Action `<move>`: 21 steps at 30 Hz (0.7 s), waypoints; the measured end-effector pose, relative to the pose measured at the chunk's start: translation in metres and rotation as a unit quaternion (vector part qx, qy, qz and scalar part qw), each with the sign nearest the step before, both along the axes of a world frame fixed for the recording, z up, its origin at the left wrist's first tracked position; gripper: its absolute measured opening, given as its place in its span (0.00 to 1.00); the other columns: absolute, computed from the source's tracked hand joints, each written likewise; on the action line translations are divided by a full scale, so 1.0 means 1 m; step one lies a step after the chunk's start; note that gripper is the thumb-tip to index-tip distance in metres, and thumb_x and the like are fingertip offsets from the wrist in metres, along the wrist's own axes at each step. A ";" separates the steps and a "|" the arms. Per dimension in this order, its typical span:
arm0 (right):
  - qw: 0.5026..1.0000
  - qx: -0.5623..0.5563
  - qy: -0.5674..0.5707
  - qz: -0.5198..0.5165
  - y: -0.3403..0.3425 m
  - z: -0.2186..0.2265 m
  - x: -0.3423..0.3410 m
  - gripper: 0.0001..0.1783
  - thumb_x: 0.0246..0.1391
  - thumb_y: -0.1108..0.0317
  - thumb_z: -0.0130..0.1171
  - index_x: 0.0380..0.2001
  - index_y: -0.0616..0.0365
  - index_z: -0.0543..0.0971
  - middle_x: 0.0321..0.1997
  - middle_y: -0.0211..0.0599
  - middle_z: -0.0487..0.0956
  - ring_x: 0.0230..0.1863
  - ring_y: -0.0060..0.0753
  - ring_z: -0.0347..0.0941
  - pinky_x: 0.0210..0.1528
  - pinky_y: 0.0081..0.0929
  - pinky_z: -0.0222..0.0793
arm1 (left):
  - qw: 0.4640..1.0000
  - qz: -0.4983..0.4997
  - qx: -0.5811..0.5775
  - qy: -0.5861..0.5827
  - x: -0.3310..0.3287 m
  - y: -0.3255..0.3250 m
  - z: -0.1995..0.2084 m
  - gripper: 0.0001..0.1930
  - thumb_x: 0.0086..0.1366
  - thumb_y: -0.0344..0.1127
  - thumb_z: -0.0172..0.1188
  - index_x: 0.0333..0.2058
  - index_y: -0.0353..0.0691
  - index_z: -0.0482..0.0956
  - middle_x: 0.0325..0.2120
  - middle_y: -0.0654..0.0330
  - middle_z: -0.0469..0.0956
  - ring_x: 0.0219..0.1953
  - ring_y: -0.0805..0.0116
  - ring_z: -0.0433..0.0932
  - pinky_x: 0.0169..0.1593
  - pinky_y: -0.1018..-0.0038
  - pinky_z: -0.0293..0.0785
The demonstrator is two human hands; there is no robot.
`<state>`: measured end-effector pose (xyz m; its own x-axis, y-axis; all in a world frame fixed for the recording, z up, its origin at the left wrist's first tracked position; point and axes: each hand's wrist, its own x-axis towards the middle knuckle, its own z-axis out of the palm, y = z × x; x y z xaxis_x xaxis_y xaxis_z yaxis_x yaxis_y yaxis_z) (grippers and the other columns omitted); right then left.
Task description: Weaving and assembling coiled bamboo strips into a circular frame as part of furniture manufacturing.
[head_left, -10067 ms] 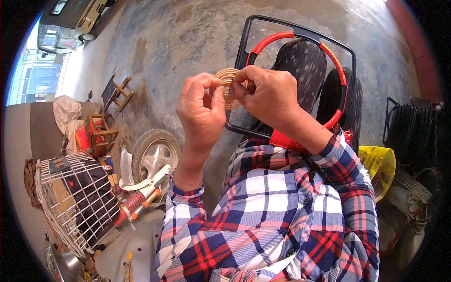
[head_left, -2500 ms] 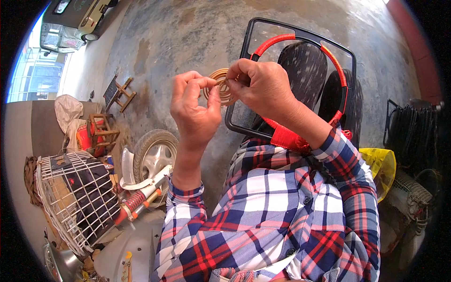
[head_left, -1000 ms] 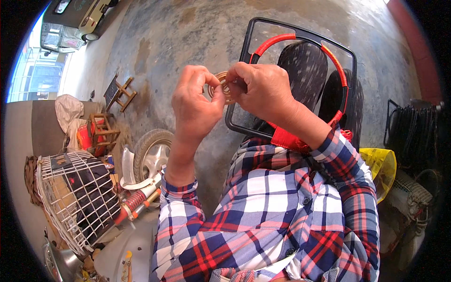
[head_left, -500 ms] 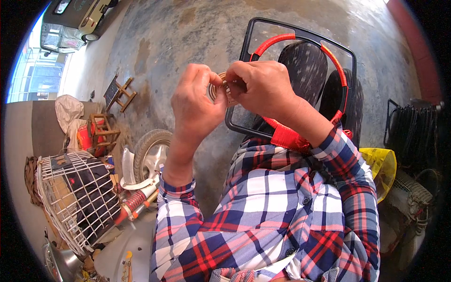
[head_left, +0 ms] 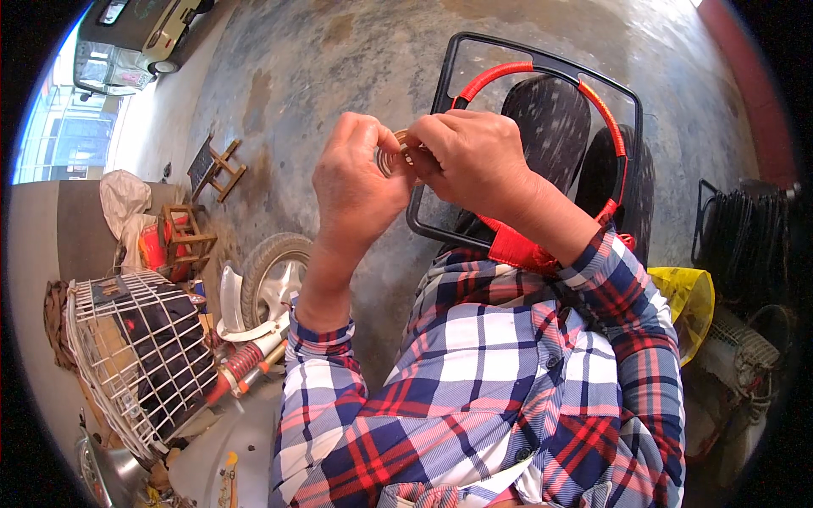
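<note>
Both hands are raised close together in front of me, over the floor and beside my knees. Between them is a small tan ring-shaped roll (head_left: 389, 159) with concentric rings, mostly covered by my fingers. My left hand (head_left: 362, 173) is closed round its left side. The fingers of my right hand (head_left: 466, 157) pinch at its right edge, so what lies under the tips is hidden. Across my lap rests a black rectangular frame (head_left: 542, 44) with a curved inner ring, partly wrapped in red strip (head_left: 500, 76). Red wrapping (head_left: 518, 247) also bunches at its near side, below my right forearm.
At left stand a white wire basket (head_left: 140, 356), a wheel (head_left: 275, 279) and small wooden stools (head_left: 216, 168). To the right are a yellow plastic bag (head_left: 684, 309) and a stack of black frames (head_left: 749, 224). A vehicle (head_left: 135, 42) is parked at the far left.
Both hands have shifted very slightly to the right, and the roll between them has turned a little. The black frame on my lap has stayed put.
</note>
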<state>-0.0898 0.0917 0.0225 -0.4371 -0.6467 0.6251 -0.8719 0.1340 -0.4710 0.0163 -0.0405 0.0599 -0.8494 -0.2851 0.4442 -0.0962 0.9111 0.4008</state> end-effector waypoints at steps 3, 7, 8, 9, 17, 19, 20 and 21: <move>0.999 0.013 0.029 0.012 0.001 0.003 -0.002 0.10 0.45 0.63 0.69 0.30 0.50 0.78 0.25 0.30 0.80 0.29 0.37 0.80 0.28 0.32 0.75 | 1.000 0.010 0.012 -0.008 0.000 0.001 0.000 0.10 0.49 0.25 0.67 0.28 0.41 0.75 0.31 0.59 0.75 0.33 0.58 0.77 0.36 0.66 0.73; 0.999 0.004 0.045 0.013 0.000 0.001 -0.005 0.11 0.44 0.61 0.68 0.26 0.49 0.76 0.23 0.30 0.79 0.29 0.38 0.81 0.28 0.36 0.74 | 1.000 0.008 0.019 -0.009 0.001 0.001 0.000 0.09 0.49 0.25 0.66 0.28 0.42 0.75 0.33 0.58 0.75 0.35 0.53 0.79 0.37 0.62 0.75; 1.000 -0.006 0.020 0.013 0.000 0.000 -0.004 0.11 0.44 0.61 0.68 0.26 0.49 0.76 0.23 0.31 0.79 0.29 0.38 0.81 0.28 0.36 0.75 | 1.000 -0.002 0.016 -0.004 0.002 0.000 -0.001 0.10 0.50 0.23 0.66 0.29 0.41 0.75 0.33 0.59 0.75 0.35 0.58 0.77 0.37 0.66 0.73; 1.000 -0.015 -0.005 0.012 0.000 -0.002 -0.004 0.10 0.44 0.61 0.68 0.27 0.50 0.77 0.24 0.31 0.80 0.29 0.39 0.81 0.29 0.36 0.75 | 1.000 -0.012 0.013 0.002 0.002 -0.002 -0.002 0.10 0.51 0.22 0.66 0.30 0.40 0.76 0.33 0.60 0.74 0.34 0.63 0.75 0.37 0.70 0.71; 0.974 -0.007 -0.225 0.019 0.004 0.001 -0.007 0.11 0.48 0.60 0.68 0.32 0.52 0.82 0.26 0.37 0.84 0.30 0.41 0.83 0.33 0.34 0.78 | 0.921 -0.043 0.373 0.105 0.012 -0.024 0.006 0.09 0.59 0.27 0.59 0.39 0.37 0.78 0.40 0.67 0.75 0.34 0.80 0.66 0.38 0.80 0.63; 0.962 -0.009 -0.270 0.022 0.004 0.001 -0.008 0.10 0.49 0.61 0.68 0.33 0.54 0.83 0.27 0.38 0.84 0.30 0.39 0.84 0.33 0.33 0.78 | 0.894 -0.031 0.434 0.104 0.015 -0.030 0.006 0.10 0.60 0.29 0.58 0.41 0.37 0.79 0.41 0.66 0.75 0.33 0.81 0.65 0.38 0.81 0.61; 0.959 -0.014 -0.282 0.025 0.004 0.001 -0.008 0.10 0.49 0.62 0.67 0.33 0.54 0.83 0.27 0.38 0.85 0.30 0.39 0.84 0.34 0.33 0.79 | 0.889 -0.038 0.446 0.096 0.016 -0.030 0.006 0.13 0.59 0.30 0.59 0.43 0.37 0.79 0.41 0.67 0.75 0.32 0.81 0.65 0.37 0.82 0.59; 0.955 -0.019 -0.295 0.029 0.004 0.002 -0.008 0.10 0.49 0.62 0.67 0.33 0.55 0.83 0.27 0.39 0.85 0.30 0.38 0.84 0.34 0.33 0.79 | 0.881 -0.047 0.463 0.082 0.017 -0.031 0.006 0.12 0.59 0.30 0.59 0.43 0.37 0.79 0.41 0.67 0.75 0.32 0.81 0.65 0.37 0.82 0.60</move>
